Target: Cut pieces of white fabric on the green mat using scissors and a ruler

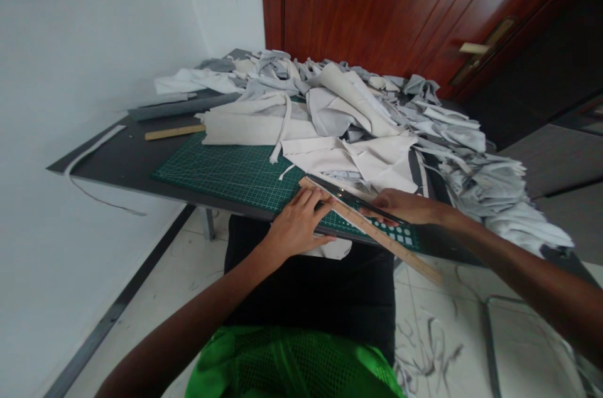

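The wooden ruler lies slanted across the corner of the green cutting mat, its far end sticking out past the mat edge, under the spread, flat left fingers of the left hand, which press down without gripping. Just beyond those fingers a long dark blade runs beside the ruler to the right hand, its fingers slightly curled on it, grip unclear. Past the fingers, pale fabric scraps are heaped on the dark table, with a wooden strip further left.
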`<state>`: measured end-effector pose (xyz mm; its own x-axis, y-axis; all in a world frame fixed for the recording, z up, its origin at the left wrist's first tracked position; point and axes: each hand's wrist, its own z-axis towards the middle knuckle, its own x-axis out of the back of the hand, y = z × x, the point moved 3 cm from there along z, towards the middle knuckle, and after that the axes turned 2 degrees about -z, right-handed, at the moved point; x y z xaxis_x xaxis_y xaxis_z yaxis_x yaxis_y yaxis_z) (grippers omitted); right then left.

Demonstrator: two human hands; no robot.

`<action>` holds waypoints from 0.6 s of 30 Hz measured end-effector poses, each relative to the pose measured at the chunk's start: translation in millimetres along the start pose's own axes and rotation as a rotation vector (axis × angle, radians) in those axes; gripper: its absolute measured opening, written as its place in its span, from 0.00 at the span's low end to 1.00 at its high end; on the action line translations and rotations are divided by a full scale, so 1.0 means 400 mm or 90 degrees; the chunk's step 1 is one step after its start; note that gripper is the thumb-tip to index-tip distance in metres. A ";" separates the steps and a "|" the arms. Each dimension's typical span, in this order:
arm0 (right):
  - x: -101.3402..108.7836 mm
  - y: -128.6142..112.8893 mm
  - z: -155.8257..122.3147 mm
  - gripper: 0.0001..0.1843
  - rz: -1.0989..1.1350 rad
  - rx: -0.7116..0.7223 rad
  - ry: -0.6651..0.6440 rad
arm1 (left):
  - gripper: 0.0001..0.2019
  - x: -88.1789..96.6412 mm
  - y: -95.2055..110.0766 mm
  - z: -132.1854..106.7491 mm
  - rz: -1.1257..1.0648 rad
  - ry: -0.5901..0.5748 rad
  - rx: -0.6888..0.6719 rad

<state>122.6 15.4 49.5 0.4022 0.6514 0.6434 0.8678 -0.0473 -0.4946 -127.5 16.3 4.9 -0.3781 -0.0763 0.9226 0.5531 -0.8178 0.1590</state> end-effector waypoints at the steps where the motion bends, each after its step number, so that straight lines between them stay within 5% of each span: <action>1: -0.001 -0.004 -0.002 0.39 0.013 0.005 0.000 | 0.38 0.000 0.000 0.000 -0.001 0.000 0.001; 18: -0.002 0.009 0.006 0.37 0.067 0.028 -0.045 | 0.38 -0.001 -0.003 0.001 -0.006 -0.011 -0.001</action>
<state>124.7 16.6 45.8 0.4674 0.6961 0.5450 0.8080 -0.0862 -0.5829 -127.6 17.5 4.4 -0.3702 -0.0585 0.9271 0.5479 -0.8197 0.1670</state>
